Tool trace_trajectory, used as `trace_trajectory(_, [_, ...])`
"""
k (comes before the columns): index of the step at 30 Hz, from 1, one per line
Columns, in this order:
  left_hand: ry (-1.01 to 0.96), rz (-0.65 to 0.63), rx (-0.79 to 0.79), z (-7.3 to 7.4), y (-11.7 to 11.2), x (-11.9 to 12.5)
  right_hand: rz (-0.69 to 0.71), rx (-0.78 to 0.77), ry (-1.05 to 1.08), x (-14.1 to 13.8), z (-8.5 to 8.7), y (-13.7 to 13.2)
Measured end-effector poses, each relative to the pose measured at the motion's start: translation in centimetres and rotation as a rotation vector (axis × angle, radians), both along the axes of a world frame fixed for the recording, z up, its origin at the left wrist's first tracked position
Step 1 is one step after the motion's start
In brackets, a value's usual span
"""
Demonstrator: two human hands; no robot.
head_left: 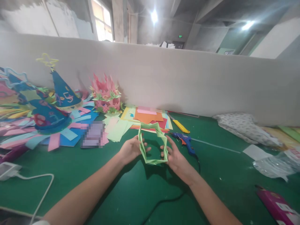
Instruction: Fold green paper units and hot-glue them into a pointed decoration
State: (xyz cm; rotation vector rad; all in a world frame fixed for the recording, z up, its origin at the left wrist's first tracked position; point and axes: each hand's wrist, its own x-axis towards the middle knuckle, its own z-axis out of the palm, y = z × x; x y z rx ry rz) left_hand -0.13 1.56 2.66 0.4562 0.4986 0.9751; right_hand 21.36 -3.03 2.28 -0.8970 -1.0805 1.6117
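A light green folded-paper ring (pixel 156 162) with creased, angular sides is held up over the green table, its opening facing me. My left hand (pixel 131 149) grips its left side, some fingertips reaching inside the ring. On the opposite side my right hand (pixel 175 156) holds the right edge, with fingers inside and outside the paper. Just right of that hand lies a blue glue gun (pixel 186 141) with a black cord. A yellow utility knife (pixel 181 125) lies behind the glue gun.
Coloured paper sheets (pixel 147 116) are stacked at the back. Pink paper crowns (pixel 106 93) and blue cone hats (pixel 64 92) stand on the left, near a blurred phone (pixel 93 135). A clear plastic bag (pixel 276 164) and a magenta box (pixel 277 206) lie right. A pale partition (pixel 187 81) runs behind.
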Motion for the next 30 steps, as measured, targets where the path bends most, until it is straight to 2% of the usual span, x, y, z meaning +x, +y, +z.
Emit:
trace_trajectory(4, [0.105,0.034,0.068,1.1,0.8,-0.2,-0.040,-0.038,-0.009,0.8,0.9,1.4])
trace_trajectory(7, [0.196,0.064,0.136,1.5,2.3,0.1,-0.101,-0.038,-0.069,1.2,2.3,3.4])
trace_trajectory(11, [0.462,0.190,0.193,2.1,5.9,1.2,-0.114,0.040,-0.168,1.2,4.6,8.0])
trace_trajectory(13, [0.512,0.226,0.201,2.4,8.2,1.8,-0.141,0.055,-0.234,0.9,5.4,11.0])
trace_trajectory(16, [0.607,0.283,0.205,2.6,11.4,2.3,-0.254,0.114,-0.351,0.7,5.8,15.0])
trace_trajectory(18, [0.693,0.335,0.208,2.5,12.8,2.2,-0.297,0.118,-0.398,0.7,5.7,16.2])
trace_trajectory(20, [0.787,0.405,0.229,2.3,13.3,1.7,-0.328,0.118,-0.448,0.9,5.4,15.7])
trace_trajectory(22, [0.877,0.488,0.285,2.0,12.8,0.7,-0.333,0.139,-0.490,1.1,5.0,13.4])
trace_trajectory(23, [0.918,0.522,0.319,1.8,12.3,0.1,-0.307,0.163,-0.510,1.2,4.7,11.8])
trace_trajectory(26, [1.010,0.544,0.430,0.8,10.1,-2.6,-0.109,0.382,-0.622,1.5,4.0,6.2])
trace_trajectory(27, [1.060,0.539,0.488,0.3,9.3,-3.5,-0.064,0.421,-0.643,1.6,3.8,4.6])
trace_trajectory(29, [1.406,0.558,0.791,-0.9,7.9,-5.4,-0.008,0.432,-0.670,1.6,3.4,2.1])
trace_trajectory(30, [1.560,0.574,0.891,-1.6,7.3,-6.2,-0.007,0.426,-0.678,1.5,3.2,1.2])
